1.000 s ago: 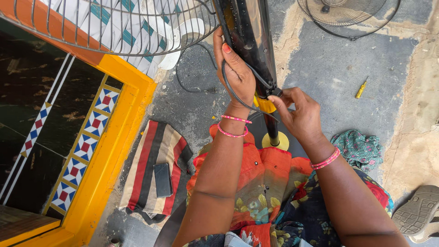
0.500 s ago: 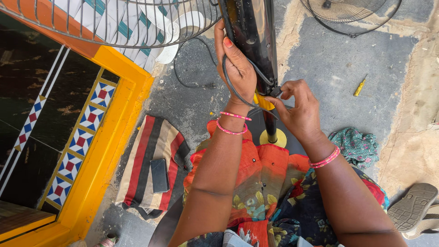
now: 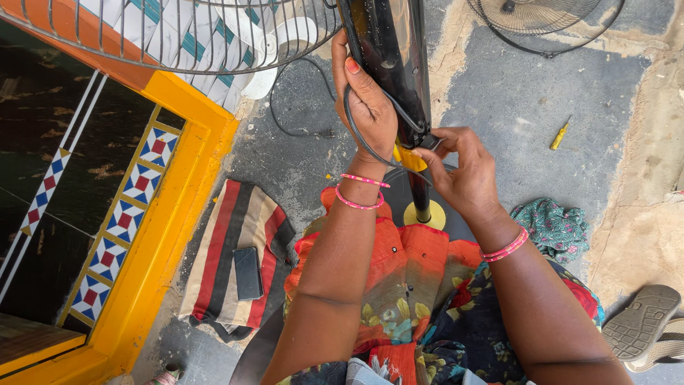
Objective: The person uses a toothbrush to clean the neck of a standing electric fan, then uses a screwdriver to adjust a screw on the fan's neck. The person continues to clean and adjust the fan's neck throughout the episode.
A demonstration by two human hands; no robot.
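1. Head view: the left hand (image 3: 369, 107) has its fingers (image 3: 354, 68) clenched around the glossy black fan column (image 3: 390, 60), thumb up along its side, with a loop of black cable (image 3: 356, 135) caught under the palm and curving down past the wrist.
2. The right hand (image 3: 463, 167) has its fingers (image 3: 445, 135) pinched at the lower end of the column, right where a yellow collar (image 3: 410, 158) sits; what the fingertips grip there is too small to tell.
3. The column stands between the two hands, above the person's lap, and runs down as a thin black pole (image 3: 422, 207) into a yellow disc (image 3: 425, 215) on the base.
4. Pink bangles (image 3: 360, 192) circle both wrists.
5. A wire fan guard (image 3: 178, 36) spreads over the upper left, in front of the yellow-framed tiled step (image 3: 171, 207).
6. On the concrete floor (image 3: 513, 107) to the left lies a striped cloth (image 3: 228, 249) with a dark phone (image 3: 248, 272) on it.
7. A small yellow screwdriver (image 3: 560, 134) lies well apart to the right, a second fan guard (image 3: 545, 21) beyond it, a patterned green cloth (image 3: 552, 228) by the right forearm and a sandal (image 3: 645, 324) at the edge.
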